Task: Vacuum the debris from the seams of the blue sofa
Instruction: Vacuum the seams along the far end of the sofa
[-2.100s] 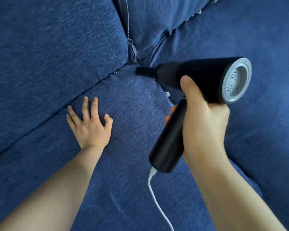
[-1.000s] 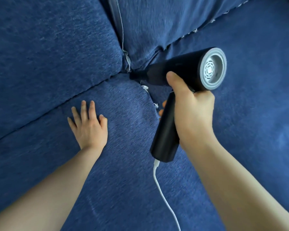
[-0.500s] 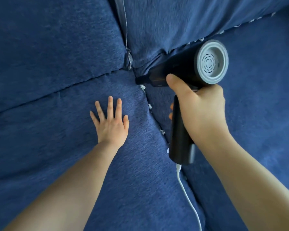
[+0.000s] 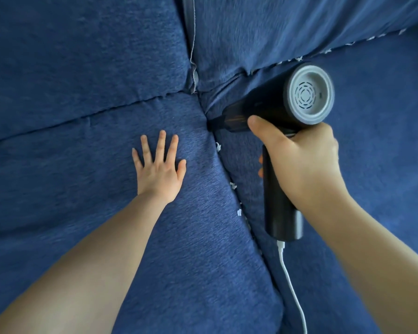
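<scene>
The right hand [image 4: 302,165] is gripping the vacuum [image 4: 275,112], its nozzle pushing into the seam [image 4: 227,174] where the sofa [image 4: 82,56] cushions' corners are meeting. The left hand [image 4: 159,167] is lying flat, fingers spread. White scraps [image 4: 232,185] are sitting lower along the seam; a hurried pass risks skipping them.

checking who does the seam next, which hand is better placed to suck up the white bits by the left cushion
Right. The right hand grips the vacuum, nozzle already in the seam just above the bits. The left hand lies flat on the cushion.
</scene>
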